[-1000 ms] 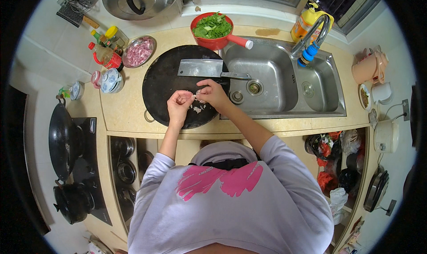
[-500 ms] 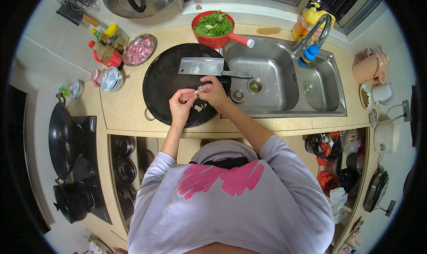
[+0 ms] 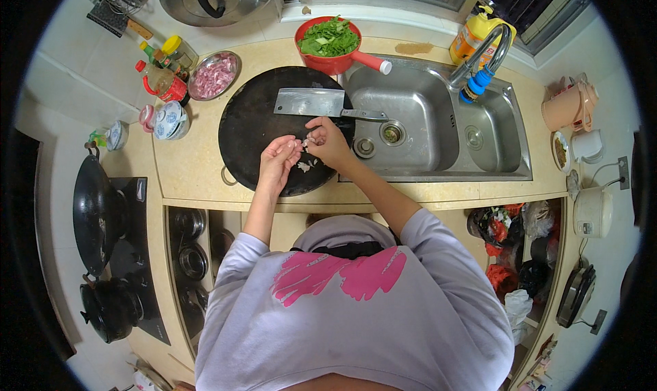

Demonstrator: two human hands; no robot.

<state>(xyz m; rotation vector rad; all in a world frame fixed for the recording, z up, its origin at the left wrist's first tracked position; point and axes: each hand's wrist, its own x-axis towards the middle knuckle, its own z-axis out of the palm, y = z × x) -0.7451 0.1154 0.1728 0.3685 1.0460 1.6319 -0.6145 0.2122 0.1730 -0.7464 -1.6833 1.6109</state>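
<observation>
Over the round black chopping board point(image 3: 250, 120), my two hands meet with fingertips almost touching. My right hand point(image 3: 327, 143) is pinched on a small whitish piece point(image 3: 305, 143) that looks like a garlic clove. My left hand point(image 3: 277, 161) is beside it, thumb and fingers pressed together at the same piece; the fingers partly hide it. Several pale scraps point(image 3: 305, 166), like garlic skin, lie on the board just below my hands. A cleaver point(image 3: 311, 102) rests flat across the far part of the board, its handle reaching over the sink edge.
Right of the board is a steel double sink point(image 3: 417, 110) with a faucet point(image 3: 503, 42). Behind the board stands a red pan point(image 3: 332, 64) of chopped greens. A metal plate of raw meat point(image 3: 215, 76), bottles point(image 3: 164, 83) and a lidded bowl point(image 3: 170, 120) are at the left.
My left hand's fingers have shifted slightly and turned up toward the right hand's fingertips. My right hand stays nearly in place, and the cleaver and scraps have not moved.
</observation>
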